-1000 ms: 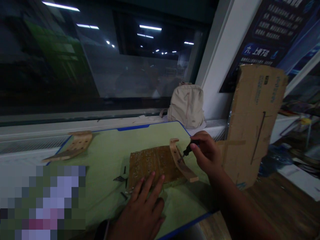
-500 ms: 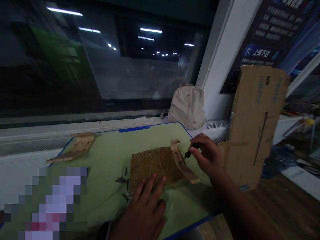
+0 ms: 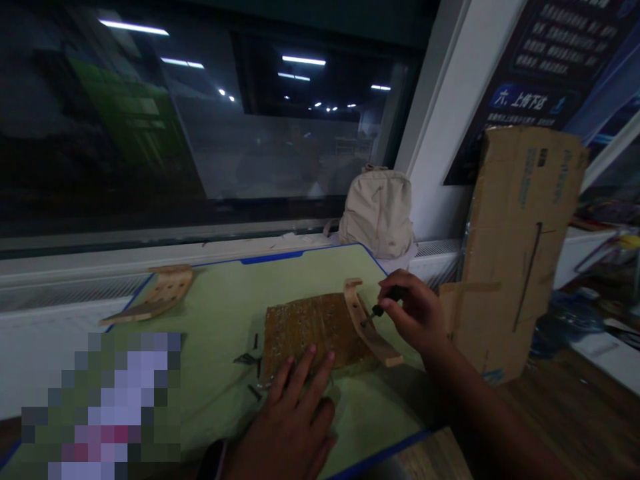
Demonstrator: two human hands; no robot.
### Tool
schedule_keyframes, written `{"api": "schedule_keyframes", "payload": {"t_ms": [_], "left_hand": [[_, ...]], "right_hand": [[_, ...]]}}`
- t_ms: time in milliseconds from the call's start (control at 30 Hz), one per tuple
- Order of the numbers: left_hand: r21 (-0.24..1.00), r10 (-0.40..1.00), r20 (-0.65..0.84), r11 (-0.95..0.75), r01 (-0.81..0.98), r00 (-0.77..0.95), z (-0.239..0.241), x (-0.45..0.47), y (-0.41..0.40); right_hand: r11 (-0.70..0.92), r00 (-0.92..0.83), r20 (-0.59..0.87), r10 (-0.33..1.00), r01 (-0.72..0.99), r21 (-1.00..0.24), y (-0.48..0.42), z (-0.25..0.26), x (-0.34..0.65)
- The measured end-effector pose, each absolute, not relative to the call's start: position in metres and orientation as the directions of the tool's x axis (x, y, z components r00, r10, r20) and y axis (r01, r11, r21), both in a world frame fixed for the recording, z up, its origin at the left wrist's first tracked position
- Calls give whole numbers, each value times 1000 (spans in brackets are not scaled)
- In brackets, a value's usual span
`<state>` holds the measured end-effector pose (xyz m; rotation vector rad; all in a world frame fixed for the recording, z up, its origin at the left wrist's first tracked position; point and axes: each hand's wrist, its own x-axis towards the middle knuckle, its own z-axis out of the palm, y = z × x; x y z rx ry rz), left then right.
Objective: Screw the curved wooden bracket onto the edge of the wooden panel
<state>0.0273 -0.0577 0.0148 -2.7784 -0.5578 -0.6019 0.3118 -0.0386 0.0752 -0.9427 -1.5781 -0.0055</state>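
Note:
My right hand [image 3: 415, 310] is closed around the dark handle of a screwdriver [image 3: 379, 310]. Its shaft slants down to the left, and the tip meets a hole or screw in a curved wooden piece [image 3: 373, 333]; which of the two I cannot make out. That piece lies along the right edge of a brown wooden board [image 3: 310, 327] with a rough, pitted surface. Spread flat, the fingers of my left hand [image 3: 295, 407] rest on the board's near edge. Several dark screws [image 3: 246, 359] lie just left of the board.
A second curved wooden piece [image 3: 163, 293] with holes lies at the table's far left. The pale green tabletop [image 3: 220, 293] has blue edging. Behind it sits a beige backpack [image 3: 377, 213] by the window. Tall cardboard [image 3: 525, 260] stands on the right. A blurred-out patch covers the lower left.
The whole view has shifted slightly, so everything sits a little further right. Both hands, the screwdriver and the wooden pieces keep nearly the same places relative to each other.

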Motion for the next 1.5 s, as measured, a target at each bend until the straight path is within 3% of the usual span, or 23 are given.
{"api": "schedule_keyframes", "payload": {"t_ms": [167, 333, 467, 567, 633, 833, 933, 1067, 1267, 1367, 1500], "left_hand": [[-193, 299, 434, -891, 412, 850, 11, 26, -55], [-199, 276, 455, -895, 398, 847, 10, 26, -52], [-162, 299, 448, -900, 406, 843, 10, 26, -54], [-156, 297, 450, -902, 402, 842, 10, 26, -54], [-167, 298, 448, -898, 406, 843, 11, 26, -53], [-176, 274, 460, -904, 389, 845, 13, 28, -51], [-176, 278, 449, -904, 389, 849, 14, 28, -51], [-170, 285, 435, -906, 389, 854, 15, 27, -52], [-180, 270, 440, -908, 379, 856, 11, 27, -50], [-176, 264, 450, -910, 375, 853, 11, 28, -50], [-187, 271, 449, -903, 386, 852, 16, 28, -53]], "right_hand": [[677, 11, 769, 639, 465, -570, -39, 85, 306], [647, 142, 693, 707, 264, -715, -37, 80, 303], [660, 209, 785, 583, 443, -607, -36, 74, 307], [658, 56, 841, 538, 596, -460, -38, 78, 309], [685, -38, 839, 543, 598, -416, -40, 82, 309], [697, -116, 761, 639, 506, -508, -46, 85, 310], [653, -23, 759, 650, 527, -543, -43, 77, 310], [634, 114, 820, 562, 577, -515, -39, 70, 309], [689, -102, 846, 523, 635, -350, -46, 88, 308], [709, -142, 806, 574, 578, -404, -51, 94, 307], [672, -62, 787, 614, 564, -480, -50, 87, 308]]}}
